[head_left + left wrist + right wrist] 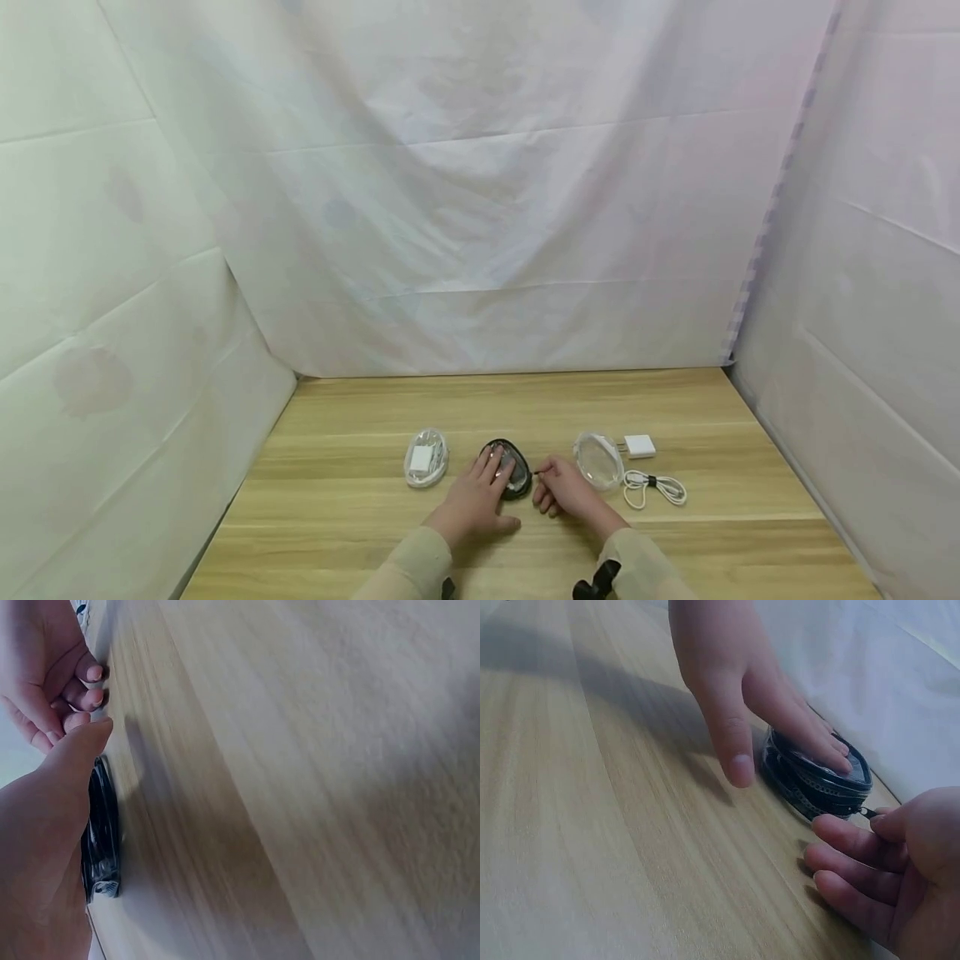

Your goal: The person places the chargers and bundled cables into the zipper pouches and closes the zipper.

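Observation:
A small round black zip pouch (519, 477) with a clear top lies on the table, in front of the person. My left hand (474, 497) rests flat on top of it, fingers spread and fairly straight, thumb out to the side. In the right wrist view the pouch's black zipper (821, 801) runs round its side. Beside the pouch, my right hand (568, 490) pinches the zipper pull (866, 812) between thumb and index finger. Its other fingers are loosely curled. From the left wrist, part of the pouch (103, 832) shows behind the left thumb.
Left of the pouch sits a clear round case (438, 478) holding a white charger (422, 458) and cable. To the right lie another clear round case (600, 460), a white plug adapter (640, 447) and a tied white cable (669, 490). White cloth surrounds the wooden table (337, 517).

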The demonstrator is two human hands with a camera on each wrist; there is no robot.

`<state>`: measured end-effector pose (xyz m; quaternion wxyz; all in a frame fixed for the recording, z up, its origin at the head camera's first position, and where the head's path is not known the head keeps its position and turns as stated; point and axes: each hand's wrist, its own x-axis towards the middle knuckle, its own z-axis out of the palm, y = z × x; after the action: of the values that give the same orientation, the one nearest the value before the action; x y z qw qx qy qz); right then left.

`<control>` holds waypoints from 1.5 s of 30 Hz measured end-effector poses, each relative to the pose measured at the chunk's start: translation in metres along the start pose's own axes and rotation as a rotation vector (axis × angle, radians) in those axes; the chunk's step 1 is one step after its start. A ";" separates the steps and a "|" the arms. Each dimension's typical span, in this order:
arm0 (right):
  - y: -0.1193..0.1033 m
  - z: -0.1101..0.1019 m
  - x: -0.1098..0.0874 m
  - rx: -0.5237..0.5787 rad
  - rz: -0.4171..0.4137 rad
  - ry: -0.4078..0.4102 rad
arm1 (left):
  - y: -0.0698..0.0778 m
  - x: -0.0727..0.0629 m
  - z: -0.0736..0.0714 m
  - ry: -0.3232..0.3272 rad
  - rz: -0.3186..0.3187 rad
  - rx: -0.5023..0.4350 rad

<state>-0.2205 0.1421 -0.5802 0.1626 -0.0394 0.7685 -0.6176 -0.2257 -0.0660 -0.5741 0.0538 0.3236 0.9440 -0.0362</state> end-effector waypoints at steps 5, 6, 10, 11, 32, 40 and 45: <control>0.000 0.002 0.007 -0.009 0.014 0.054 | -0.002 -0.002 -0.001 0.012 0.015 0.060; 0.001 0.002 0.009 -0.011 0.007 0.068 | -0.002 -0.001 -0.002 0.015 0.024 0.085; 0.003 0.002 0.016 -0.014 -0.001 0.126 | -0.002 -0.001 -0.003 0.010 0.057 0.127; 0.003 0.002 0.018 -0.014 -0.002 0.136 | -0.003 -0.001 -0.003 0.010 0.059 0.122; 0.002 0.002 0.026 -0.082 0.009 0.121 | -0.003 0.004 -0.001 -0.028 0.016 0.088; 0.003 0.001 0.022 -0.023 0.019 0.107 | -0.002 0.002 -0.006 -0.016 0.015 0.084; 0.003 0.000 0.020 -0.031 0.037 0.089 | -0.002 0.001 -0.007 -0.020 0.016 0.069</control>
<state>-0.2390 0.1378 -0.5874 0.1390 0.0000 0.7851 -0.6036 -0.2285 -0.0666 -0.5670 0.0522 0.3323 0.9390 -0.0713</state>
